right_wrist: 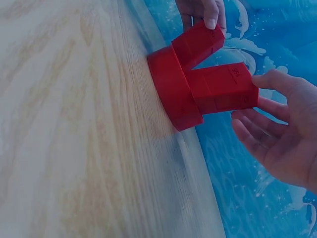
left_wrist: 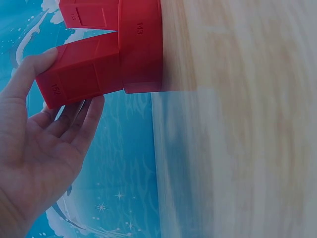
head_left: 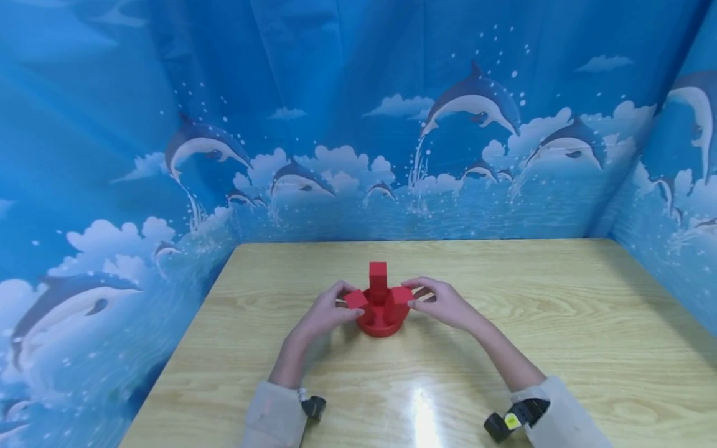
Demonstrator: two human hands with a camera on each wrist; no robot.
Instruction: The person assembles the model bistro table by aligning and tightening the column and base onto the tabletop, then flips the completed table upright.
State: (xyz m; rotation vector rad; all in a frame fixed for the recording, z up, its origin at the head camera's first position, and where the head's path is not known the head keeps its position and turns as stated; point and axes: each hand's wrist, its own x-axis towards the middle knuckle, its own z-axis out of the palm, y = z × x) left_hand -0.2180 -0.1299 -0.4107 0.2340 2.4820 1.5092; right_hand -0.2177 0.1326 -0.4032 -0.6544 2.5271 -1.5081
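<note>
A round red base (head_left: 379, 331) sits on the table with three red rectangular blocks rising from it. My left hand (head_left: 327, 311) pinches the upper end of the left block (left_wrist: 79, 69), thumb on one side and fingers on the other; this block is marked 152 and leans outward. On the opposite side, my right hand (head_left: 448, 305) holds the top of the right block (right_wrist: 220, 88) between thumb and fingers. The third block (head_left: 378, 277) stands upright at the back, untouched by either hand. In the left wrist view, the base carries the number 143.
The light wooden table (head_left: 504, 361) extends around the base on all sides. Behind it and along both sides hangs a blue curtain (head_left: 336, 205) printed with dolphins and clouds. Black wrist cameras are strapped over both pale sleeves (head_left: 274, 414).
</note>
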